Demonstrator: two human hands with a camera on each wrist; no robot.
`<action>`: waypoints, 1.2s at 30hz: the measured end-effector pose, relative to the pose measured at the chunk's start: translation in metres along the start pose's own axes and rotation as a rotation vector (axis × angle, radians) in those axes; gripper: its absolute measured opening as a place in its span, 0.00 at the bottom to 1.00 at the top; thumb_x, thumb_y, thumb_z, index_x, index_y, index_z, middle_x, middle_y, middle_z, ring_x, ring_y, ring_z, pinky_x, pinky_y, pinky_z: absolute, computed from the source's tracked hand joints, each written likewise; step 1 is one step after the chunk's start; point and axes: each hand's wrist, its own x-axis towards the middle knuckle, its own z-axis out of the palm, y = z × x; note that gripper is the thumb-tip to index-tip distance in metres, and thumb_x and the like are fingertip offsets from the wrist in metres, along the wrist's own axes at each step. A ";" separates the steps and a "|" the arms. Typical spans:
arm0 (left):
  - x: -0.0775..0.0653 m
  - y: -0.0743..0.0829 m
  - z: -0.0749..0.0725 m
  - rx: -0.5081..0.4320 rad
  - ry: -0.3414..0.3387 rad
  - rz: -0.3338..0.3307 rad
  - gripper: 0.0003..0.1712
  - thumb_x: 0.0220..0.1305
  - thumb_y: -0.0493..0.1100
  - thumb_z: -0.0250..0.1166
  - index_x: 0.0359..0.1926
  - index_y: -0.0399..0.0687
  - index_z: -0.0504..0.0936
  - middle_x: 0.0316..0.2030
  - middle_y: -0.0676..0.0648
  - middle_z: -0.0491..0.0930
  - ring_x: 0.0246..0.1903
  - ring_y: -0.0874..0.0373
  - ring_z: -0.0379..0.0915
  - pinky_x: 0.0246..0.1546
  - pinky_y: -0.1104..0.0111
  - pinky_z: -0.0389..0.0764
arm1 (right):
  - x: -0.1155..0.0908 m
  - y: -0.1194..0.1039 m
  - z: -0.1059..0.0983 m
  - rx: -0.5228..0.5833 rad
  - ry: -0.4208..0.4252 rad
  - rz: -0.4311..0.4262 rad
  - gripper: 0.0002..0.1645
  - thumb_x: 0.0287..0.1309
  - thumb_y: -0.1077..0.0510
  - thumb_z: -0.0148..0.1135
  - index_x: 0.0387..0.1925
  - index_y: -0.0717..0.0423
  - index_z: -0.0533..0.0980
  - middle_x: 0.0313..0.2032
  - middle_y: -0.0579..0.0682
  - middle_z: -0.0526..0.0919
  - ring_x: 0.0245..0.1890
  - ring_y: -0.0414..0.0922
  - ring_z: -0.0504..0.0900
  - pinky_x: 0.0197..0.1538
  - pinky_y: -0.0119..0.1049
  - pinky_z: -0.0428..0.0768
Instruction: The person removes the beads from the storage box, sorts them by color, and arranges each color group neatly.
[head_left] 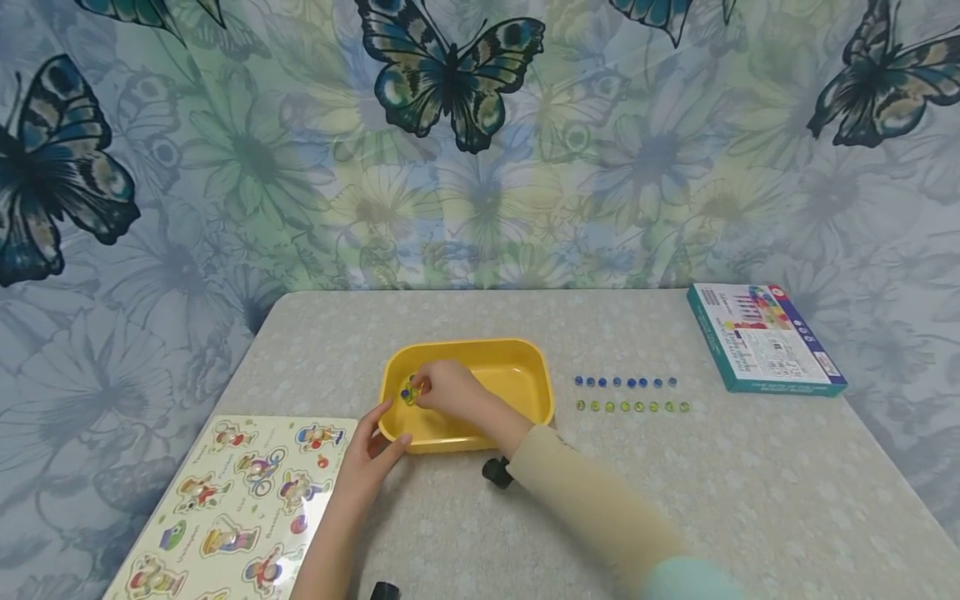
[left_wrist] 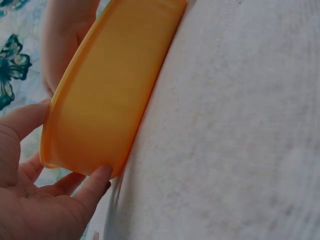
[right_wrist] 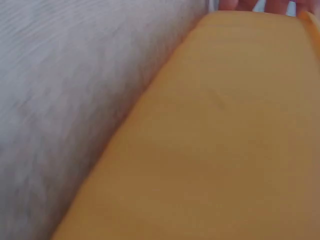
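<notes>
A yellow plastic tray [head_left: 480, 437] rests on the table, and my left hand [head_left: 369, 454] holds its near left corner. The left wrist view shows the thumb and fingers of that hand spread around the tray's end wall [left_wrist: 112, 85]. Over the tray, my right hand [head_left: 453, 390] reaches in from the right, its fingertips down at a small cluster of blue and yellow-green glass marbles [head_left: 407, 393] in the left end. I cannot tell whether a marble is between those fingertips. From the right wrist, mostly the tray's outer side [right_wrist: 210, 130] shows.
Right of the tray lie a row of blue marbles [head_left: 617, 382] and a row of yellow-green marbles [head_left: 624, 407]. A picture board [head_left: 247, 492] with cartoon figures covers the table's left front. At the back right is a flat box [head_left: 772, 342]. A patterned curtain [head_left: 480, 208] hangs behind.
</notes>
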 end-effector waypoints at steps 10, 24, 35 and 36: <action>0.002 -0.005 0.000 -0.016 -0.014 0.032 0.37 0.60 0.48 0.64 0.68 0.61 0.58 0.69 0.50 0.52 0.66 0.45 0.56 0.61 0.54 0.65 | 0.013 -0.007 0.021 -0.126 0.006 0.122 0.11 0.51 0.56 0.67 0.39 0.53 0.82 0.37 0.42 0.83 0.33 0.38 0.76 0.39 0.29 0.76; -0.002 -0.002 0.000 -0.028 -0.008 0.071 0.38 0.59 0.49 0.65 0.68 0.59 0.59 0.69 0.48 0.54 0.65 0.44 0.58 0.60 0.55 0.66 | 0.018 -0.011 0.030 -0.232 -0.010 0.119 0.04 0.55 0.54 0.64 0.29 0.50 0.80 0.27 0.40 0.78 0.26 0.38 0.73 0.31 0.29 0.73; -0.001 -0.002 0.002 -0.035 -0.016 0.069 0.38 0.59 0.50 0.65 0.68 0.58 0.58 0.70 0.46 0.52 0.65 0.44 0.57 0.58 0.57 0.67 | 0.006 -0.007 0.013 -0.184 -0.014 0.066 0.03 0.54 0.57 0.64 0.28 0.51 0.79 0.25 0.40 0.77 0.21 0.38 0.70 0.24 0.27 0.69; -0.001 -0.002 0.002 -0.037 -0.016 0.066 0.38 0.59 0.49 0.65 0.68 0.58 0.58 0.70 0.46 0.52 0.65 0.44 0.56 0.58 0.56 0.67 | 0.003 -0.006 0.009 -0.171 -0.012 0.053 0.03 0.53 0.57 0.64 0.30 0.51 0.80 0.26 0.40 0.78 0.22 0.38 0.70 0.24 0.27 0.69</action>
